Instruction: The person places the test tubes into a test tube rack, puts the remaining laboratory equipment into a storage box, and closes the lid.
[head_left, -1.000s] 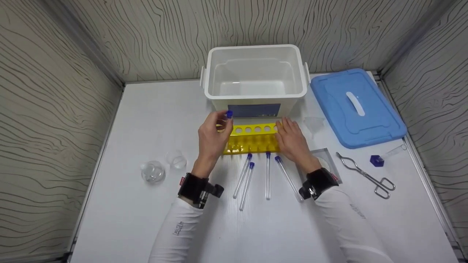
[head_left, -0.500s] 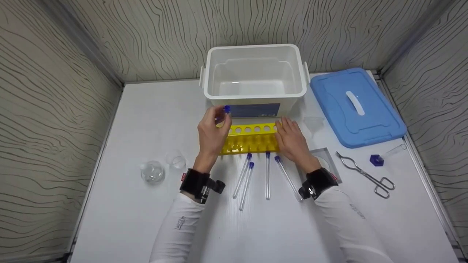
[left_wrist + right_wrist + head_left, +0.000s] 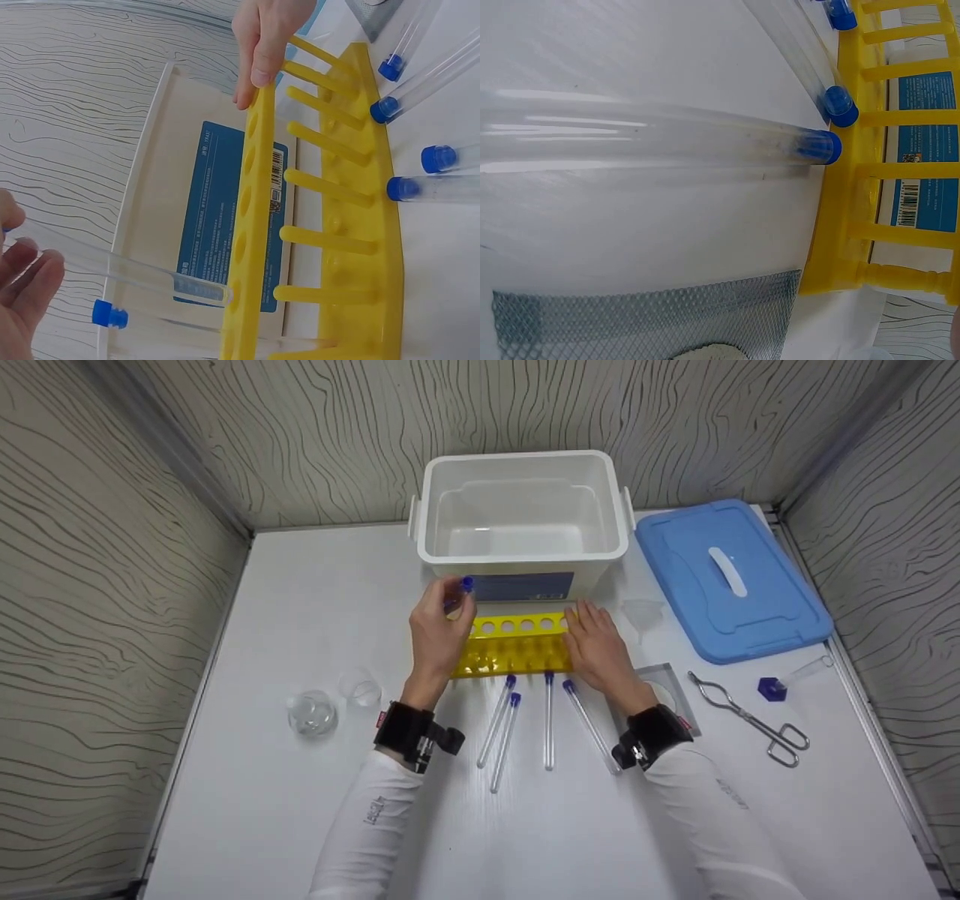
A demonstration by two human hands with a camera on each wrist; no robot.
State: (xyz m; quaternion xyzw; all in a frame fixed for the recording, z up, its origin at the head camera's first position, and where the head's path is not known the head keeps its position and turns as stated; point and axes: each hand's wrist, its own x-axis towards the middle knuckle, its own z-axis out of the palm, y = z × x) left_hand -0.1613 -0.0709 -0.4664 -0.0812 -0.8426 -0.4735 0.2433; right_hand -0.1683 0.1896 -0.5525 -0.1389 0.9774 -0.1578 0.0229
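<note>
My left hand [image 3: 441, 634] pinches a capped test tube [image 3: 127, 262] near its blue cap [image 3: 466, 583]. The tube slants down to the yellow test tube rack [image 3: 517, 652], its rounded end right at a hole in the top plate. Beside it, another tube with a blue cap [image 3: 110, 313] stands in the rack, partly behind my left hand in the head view. My right hand [image 3: 600, 651] rests on the rack's right end with its fingers extended. Several capped test tubes [image 3: 549, 727] lie on the table in front of the rack.
Behind the rack stands a white bin [image 3: 525, 561], with its blue lid [image 3: 739, 585] to the right. Also right are a funnel [image 3: 642, 615], wire gauze [image 3: 679, 697], metal tongs [image 3: 750, 724] and a blue-based cylinder [image 3: 772, 688]. Clear glassware [image 3: 312, 714] stands at left.
My left hand has raised the held tube's cap slightly and shifted a little, staying over the rack's left end. The right hand and the lying tubes have stayed in place.
</note>
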